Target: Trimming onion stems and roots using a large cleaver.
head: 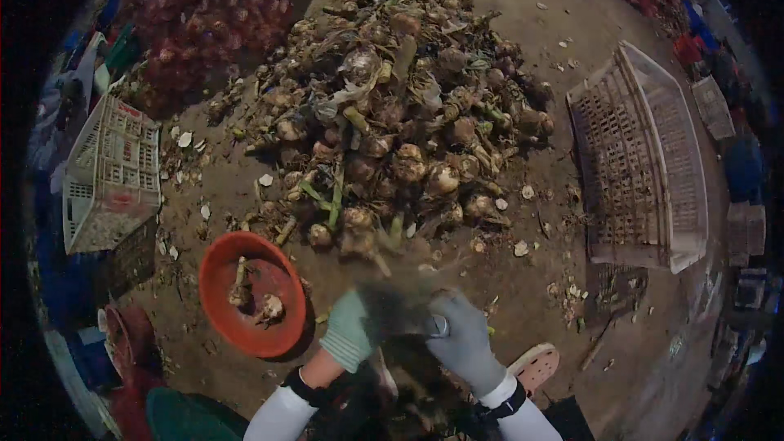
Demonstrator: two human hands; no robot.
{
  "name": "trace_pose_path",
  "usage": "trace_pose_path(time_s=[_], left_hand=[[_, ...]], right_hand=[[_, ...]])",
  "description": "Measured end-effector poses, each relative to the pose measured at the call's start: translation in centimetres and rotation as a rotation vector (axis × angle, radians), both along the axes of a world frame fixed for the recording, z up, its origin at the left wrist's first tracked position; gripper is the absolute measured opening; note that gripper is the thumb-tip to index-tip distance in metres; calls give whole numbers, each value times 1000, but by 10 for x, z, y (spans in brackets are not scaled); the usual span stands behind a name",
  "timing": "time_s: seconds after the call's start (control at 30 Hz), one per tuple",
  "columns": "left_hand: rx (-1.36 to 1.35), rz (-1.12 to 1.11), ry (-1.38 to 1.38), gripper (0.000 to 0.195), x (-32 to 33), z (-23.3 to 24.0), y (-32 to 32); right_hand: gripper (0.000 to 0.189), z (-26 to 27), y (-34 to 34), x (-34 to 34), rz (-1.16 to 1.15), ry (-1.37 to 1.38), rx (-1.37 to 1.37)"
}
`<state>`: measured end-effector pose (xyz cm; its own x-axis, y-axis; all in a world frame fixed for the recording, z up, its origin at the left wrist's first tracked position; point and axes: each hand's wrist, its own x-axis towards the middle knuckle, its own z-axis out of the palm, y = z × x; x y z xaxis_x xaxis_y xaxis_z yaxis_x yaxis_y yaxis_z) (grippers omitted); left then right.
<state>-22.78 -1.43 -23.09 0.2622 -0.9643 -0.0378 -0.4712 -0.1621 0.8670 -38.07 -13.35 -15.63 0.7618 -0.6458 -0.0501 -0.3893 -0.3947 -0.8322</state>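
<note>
My right hand (459,340), in a grey knit glove, is closed around a tool with a shiny metal end (440,326); motion blur hides its shape. My left hand (348,329), in a pale green glove, is close beside it on the left, its fingers hidden behind a dark blur. What the left hand holds cannot be made out. Just ahead lies a large heap of garlic bulbs (407,162) with dry stems and roots. Left of my hands, an orange-red plastic basin (211,300) contains a trimmed garlic bulb (271,306) and another with its stem (239,294).
A dirty white plastic crate (618,159) stands right, another crate (125,159) left. Red mesh sacks of garlic (208,12) are piled at the back left. Cut bits (520,248) litter the ground. A pink clog (539,364) is beside my right wrist, a green rounded object (184,416) at lower left.
</note>
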Motion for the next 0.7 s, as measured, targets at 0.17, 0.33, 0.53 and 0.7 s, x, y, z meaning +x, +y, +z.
trace_pose_path(time_s=[0.17,0.33,0.53,0.7], left_hand=[[124,227,-397,44,9,46,-3],[415,382,-1029,61,59,40,42],[614,184,-536,45,89,-33,-24],[633,273,-274,38,70,-54,-39]], right_hand=[[22,-102,4,-69,79,531,232],[31,-134,24,-132,-21,611,207],[36,-111,21,-65,-240,404,482],[33,-79,26,-24,-262,238,490]])
